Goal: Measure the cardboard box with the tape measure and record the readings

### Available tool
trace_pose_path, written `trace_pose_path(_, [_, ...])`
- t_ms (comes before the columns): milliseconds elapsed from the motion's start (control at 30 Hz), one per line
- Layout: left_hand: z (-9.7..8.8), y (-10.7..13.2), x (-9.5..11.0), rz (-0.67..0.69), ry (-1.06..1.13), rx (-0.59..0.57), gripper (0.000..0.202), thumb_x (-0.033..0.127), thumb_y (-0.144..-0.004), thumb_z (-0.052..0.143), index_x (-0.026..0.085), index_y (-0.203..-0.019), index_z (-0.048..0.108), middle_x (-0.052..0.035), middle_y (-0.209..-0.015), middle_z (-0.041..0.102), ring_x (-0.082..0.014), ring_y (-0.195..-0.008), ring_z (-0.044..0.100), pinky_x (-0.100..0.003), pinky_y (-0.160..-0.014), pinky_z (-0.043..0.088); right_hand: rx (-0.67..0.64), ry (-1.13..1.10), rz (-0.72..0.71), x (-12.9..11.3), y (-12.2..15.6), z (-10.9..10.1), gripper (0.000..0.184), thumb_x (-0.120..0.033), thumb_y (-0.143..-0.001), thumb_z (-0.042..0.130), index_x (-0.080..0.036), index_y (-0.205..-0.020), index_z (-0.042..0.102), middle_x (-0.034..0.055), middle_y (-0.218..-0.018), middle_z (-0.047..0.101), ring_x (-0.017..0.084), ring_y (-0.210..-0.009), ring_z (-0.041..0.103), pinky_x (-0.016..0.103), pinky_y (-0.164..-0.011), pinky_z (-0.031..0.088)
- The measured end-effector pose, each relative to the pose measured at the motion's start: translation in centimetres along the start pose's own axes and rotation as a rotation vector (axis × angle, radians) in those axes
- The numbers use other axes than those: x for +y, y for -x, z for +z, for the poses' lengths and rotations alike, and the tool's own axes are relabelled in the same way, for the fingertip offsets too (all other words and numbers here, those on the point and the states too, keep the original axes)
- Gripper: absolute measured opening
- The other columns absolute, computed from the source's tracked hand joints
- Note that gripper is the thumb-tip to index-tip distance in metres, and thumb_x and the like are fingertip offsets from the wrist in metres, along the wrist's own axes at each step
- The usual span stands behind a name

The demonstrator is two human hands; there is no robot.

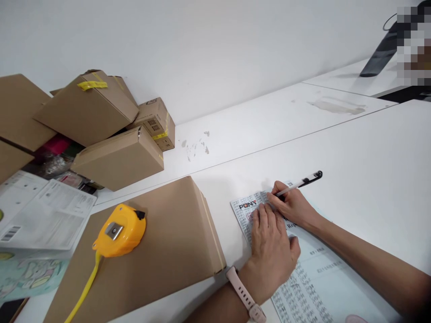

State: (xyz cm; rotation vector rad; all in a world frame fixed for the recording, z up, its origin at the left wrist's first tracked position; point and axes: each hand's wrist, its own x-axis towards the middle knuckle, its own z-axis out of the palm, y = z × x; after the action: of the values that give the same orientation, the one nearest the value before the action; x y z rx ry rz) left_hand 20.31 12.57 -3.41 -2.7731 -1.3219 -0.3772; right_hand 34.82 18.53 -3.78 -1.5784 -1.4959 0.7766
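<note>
My right hand (292, 205) is closed around a black-and-white pen (303, 181), its tip hidden behind the fingers at the top of a printed paper (323, 280). Handwritten marks run in dense rows along the paper's left side, and the word PONY stands at its upper left corner. Flat on the same paper lies my left hand (271, 240), fingers stretched out and pointing up towards the right hand. It holds nothing, and a pale pink watch (245, 294) is around that wrist. Left of it a yellow tape measure (119, 231) rests on a cardboard box (164, 233), with its tape partly pulled out.
Several cardboard boxes (117, 157) are piled at the left against the white wall. Plastic-wrapped packages (43, 211) lie in front of them. A dark cylindrical object (377, 54) stands at the far right, beside a blurred-out area. Seams cross the white tabletop (363, 157).
</note>
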Motion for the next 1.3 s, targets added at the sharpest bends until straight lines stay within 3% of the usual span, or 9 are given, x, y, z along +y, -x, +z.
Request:
trace_pose_path(467, [-0.48,-0.14,0.07,-0.008,0.017,-0.089,0.066,0.047,-0.103,0.039,-0.002,-0.146,0.049,-0.0255,-0.153,0.05,-0.0354,-0.145,0.044,-0.049,-0.12,0.039,0.02,0.004,0.021,-0.46,-0.02,-0.21,0.026,-0.041,-0.085,0.058,-0.026,-0.07,0.043,-0.008,-0.048,0.037,0.012,-0.046,0.034,0.027,-0.046,0.029])
trace_pose_path(1300, [-0.67,-0.08,0.05,-0.004,0.021,-0.11,0.066,0.047,-0.104,0.038,-0.003,-0.147,0.047,-0.0253,-0.154,0.049,-0.0355,-0.146,0.043,-0.049,-0.121,0.038,0.026,0.014,0.033,-0.63,0.01,-0.29,0.026,-0.04,-0.085,0.058,-0.026,-0.069,0.043,-0.0074,-0.047,0.038,0.012,-0.045,0.035,0.027,-0.045,0.03])
